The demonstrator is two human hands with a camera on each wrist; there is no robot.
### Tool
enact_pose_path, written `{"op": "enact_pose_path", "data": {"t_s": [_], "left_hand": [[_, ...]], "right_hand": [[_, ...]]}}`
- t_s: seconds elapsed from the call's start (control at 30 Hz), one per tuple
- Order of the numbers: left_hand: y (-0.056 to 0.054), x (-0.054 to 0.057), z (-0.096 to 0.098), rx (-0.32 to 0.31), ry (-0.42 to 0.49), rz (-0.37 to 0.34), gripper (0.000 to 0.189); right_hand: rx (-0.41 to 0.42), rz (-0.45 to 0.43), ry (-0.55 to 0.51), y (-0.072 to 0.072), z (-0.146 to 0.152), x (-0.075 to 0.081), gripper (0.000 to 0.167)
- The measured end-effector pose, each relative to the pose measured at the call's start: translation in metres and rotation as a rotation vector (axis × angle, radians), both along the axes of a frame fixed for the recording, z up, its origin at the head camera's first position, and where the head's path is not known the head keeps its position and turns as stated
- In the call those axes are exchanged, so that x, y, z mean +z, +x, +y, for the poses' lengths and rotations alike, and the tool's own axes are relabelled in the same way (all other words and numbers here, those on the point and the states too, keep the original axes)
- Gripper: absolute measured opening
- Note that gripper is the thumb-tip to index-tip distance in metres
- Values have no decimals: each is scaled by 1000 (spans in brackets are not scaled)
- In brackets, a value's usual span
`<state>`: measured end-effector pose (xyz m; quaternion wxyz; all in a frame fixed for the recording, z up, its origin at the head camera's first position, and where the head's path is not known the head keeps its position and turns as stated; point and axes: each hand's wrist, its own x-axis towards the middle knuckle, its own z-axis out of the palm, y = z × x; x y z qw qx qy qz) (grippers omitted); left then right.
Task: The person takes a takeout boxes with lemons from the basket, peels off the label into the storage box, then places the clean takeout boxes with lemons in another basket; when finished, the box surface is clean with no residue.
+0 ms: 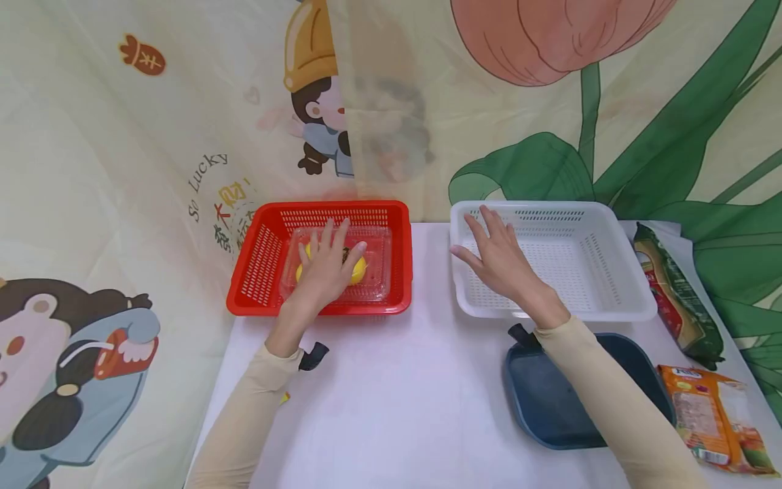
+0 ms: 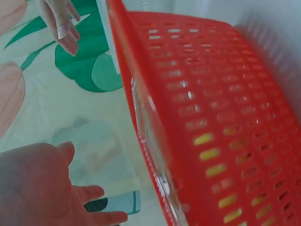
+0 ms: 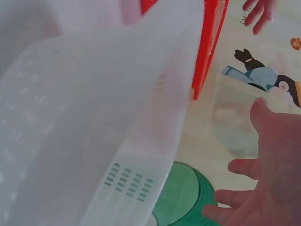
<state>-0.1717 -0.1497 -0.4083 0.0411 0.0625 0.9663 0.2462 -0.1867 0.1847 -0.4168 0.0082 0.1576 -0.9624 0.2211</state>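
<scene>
My left hand [image 1: 326,268] hovers over the red basket [image 1: 256,265], fingers spread and holding nothing. Inside that basket lies a clear plastic box [image 1: 381,265], with rounded yellow things [image 1: 358,273] partly hidden by the hand. Over the left part of the white basket [image 1: 586,255] is my right hand [image 1: 502,258], its fingers also spread with nothing in them. The left wrist view has the left hand [image 2: 42,183] beside the red basket's wall [image 2: 197,89]. In the right wrist view, the right hand [image 3: 284,160] is apart from the white basket [image 3: 94,122].
A dark blue tray [image 1: 550,404] sits under my right forearm. Along the right edge lie a green package [image 1: 681,299] and an orange bag [image 1: 699,414]. Something small and yellow [image 1: 285,397] peeks out by my left sleeve. A printed cloth [image 1: 403,41] hangs behind the baskets.
</scene>
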Motion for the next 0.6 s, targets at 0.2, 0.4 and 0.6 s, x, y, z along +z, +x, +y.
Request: {"op": "enact_pose_path", "data": {"t_s": [0.2, 0.4, 0.6], "left_hand": [[-8, 9, -17, 26, 56, -29, 78], [-17, 19, -41, 75, 137, -57, 80], [-24, 18, -57, 85, 247, -102, 83]], "right_hand": [[16, -14, -54, -5, -24, 11, 80], [43, -9, -125, -11, -57, 21, 78], [75, -43, -165, -12, -82, 21, 78]]}}
